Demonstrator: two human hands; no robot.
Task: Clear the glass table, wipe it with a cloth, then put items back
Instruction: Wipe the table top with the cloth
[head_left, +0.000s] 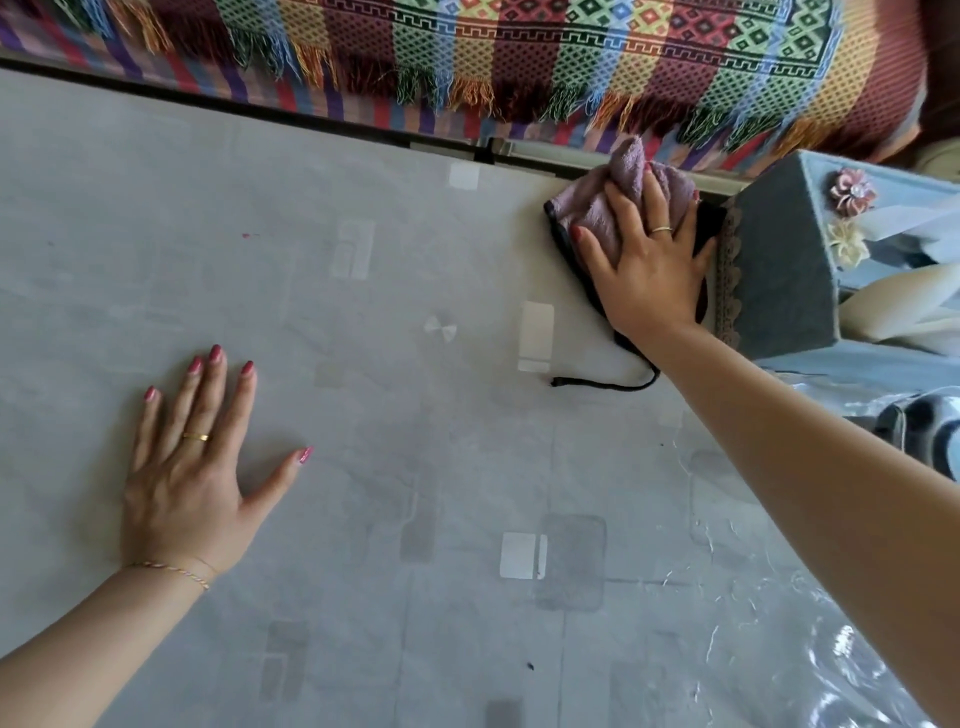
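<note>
— Across the whole view, what lies there?
— Glass table (395, 467), with a fringed woven blanket (571, 52) beyond its far edge.
— And at the right?
— A blue fabric-covered box (774, 270), touching the cloth.
— The hands?
— Left hand (192, 467) lies flat, fingers spread, holding nothing. Right hand (649, 265) presses the pink cloth (597, 208) onto the glass near the far edge, fingers straight.

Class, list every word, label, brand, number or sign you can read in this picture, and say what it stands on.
None: nothing legible shows.
The woven throw bears only patterns.
The blue box bears lace and fabric flowers, no label.
The cloth and the glass table carry no print.
</note>
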